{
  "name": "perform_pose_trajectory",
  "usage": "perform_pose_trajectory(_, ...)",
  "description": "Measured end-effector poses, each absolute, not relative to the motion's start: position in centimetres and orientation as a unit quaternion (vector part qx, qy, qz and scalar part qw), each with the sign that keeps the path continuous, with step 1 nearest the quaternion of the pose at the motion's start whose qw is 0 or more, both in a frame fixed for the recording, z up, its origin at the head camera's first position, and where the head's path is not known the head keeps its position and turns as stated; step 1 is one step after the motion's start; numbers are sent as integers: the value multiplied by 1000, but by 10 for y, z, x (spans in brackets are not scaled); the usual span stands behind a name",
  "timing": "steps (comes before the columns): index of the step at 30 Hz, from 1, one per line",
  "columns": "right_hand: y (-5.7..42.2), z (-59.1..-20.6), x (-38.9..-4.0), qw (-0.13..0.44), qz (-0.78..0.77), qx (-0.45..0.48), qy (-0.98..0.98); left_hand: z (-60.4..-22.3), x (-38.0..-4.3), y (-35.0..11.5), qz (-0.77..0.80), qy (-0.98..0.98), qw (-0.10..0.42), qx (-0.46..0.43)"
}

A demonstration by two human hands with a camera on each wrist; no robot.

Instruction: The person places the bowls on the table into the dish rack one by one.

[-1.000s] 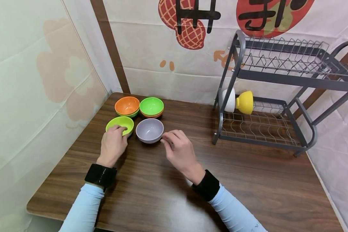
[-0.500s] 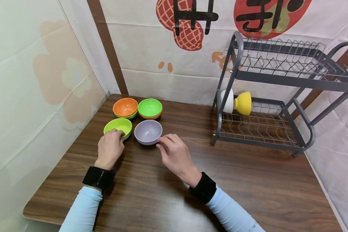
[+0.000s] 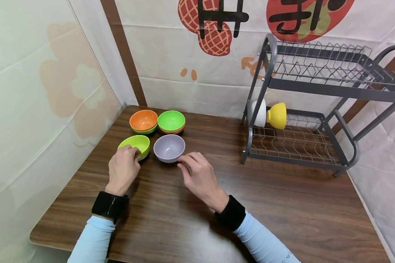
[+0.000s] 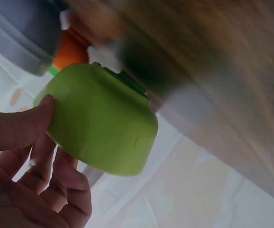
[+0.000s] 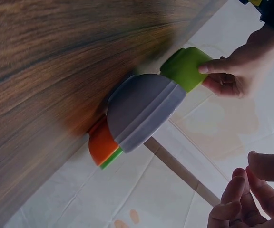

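My left hand (image 3: 123, 170) pinches the near rim of a lime green bowl (image 3: 138, 143), thumb on the outer wall and fingers curled at the lip. In the left wrist view this bowl (image 4: 103, 118) is seen from the side, its base close over the table. Just right of it stands a grey-purple bowl (image 3: 169, 148) on the table. My right hand (image 3: 199, 175) hovers by that bowl's right near rim, fingers loosely curled. The right wrist view shows the right hand (image 5: 251, 199) holding nothing and apart from the grey-purple bowl (image 5: 144, 111).
Behind stand two stacks: an orange bowl (image 3: 143, 119) over a green one, and a green bowl (image 3: 171, 120) over an orange one. A two-tier dish rack (image 3: 299, 160) stands at the right, with a white bowl (image 3: 260, 114) and yellow bowl (image 3: 277, 115) on its lower tier.
My left hand has drawn back slightly toward me and to the left, and the lime green bowl has shifted a little with it. My right hand has moved slightly left and nearer me.
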State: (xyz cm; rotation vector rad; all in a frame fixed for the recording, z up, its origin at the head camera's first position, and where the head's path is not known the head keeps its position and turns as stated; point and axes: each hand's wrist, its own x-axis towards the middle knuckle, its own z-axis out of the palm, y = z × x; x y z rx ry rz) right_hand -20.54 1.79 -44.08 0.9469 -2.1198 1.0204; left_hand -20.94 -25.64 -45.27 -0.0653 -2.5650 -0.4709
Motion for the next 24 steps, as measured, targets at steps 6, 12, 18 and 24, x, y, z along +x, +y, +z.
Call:
perform_pose_trajectory(6,21,-441,-206,305,385,358,-794,-444,-202,-243,-179,-931,316,-45)
perform_pose_trajectory(12,24,-439,-208,317,384,359,-790,-431,-197,-224,-186,-913,354,-78)
perform_pose_trajectory(18,32,-436,-211,319,384,349,-793,-422,-196,-200,-194,-916,336,-104)
perform_pose_trajectory(24,43,-435,-212,312,384,341,-800,-419,-194,-177,-197,-920,314,-130)
